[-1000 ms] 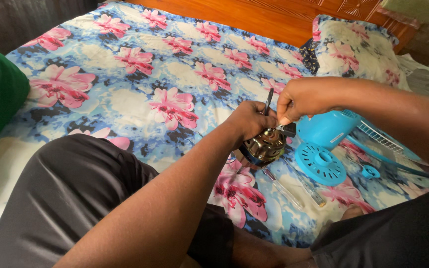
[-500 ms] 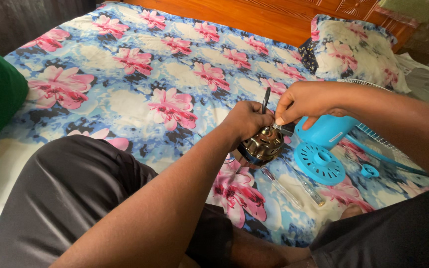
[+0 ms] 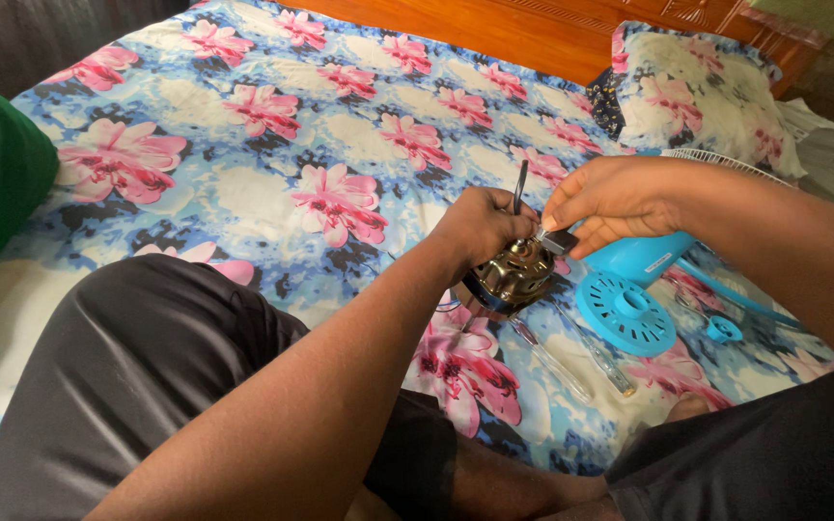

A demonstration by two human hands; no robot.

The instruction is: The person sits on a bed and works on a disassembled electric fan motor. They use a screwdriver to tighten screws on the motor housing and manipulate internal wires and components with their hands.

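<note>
Left hand (image 3: 480, 224) grips fan motor (image 3: 512, 275) above floral bed sheet (image 3: 272, 145). Right hand (image 3: 608, 201) pinches small metal part (image 3: 556, 241) at motor top. Blue fan housing (image 3: 641, 259) just beside. Judged: mid-disassembly; next move needs steady motor, fine pinch.

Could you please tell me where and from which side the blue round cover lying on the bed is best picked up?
Grip the blue cover at its near rim, from above: it lies flat, open side up, with that edge clear of the fan body.
</note>
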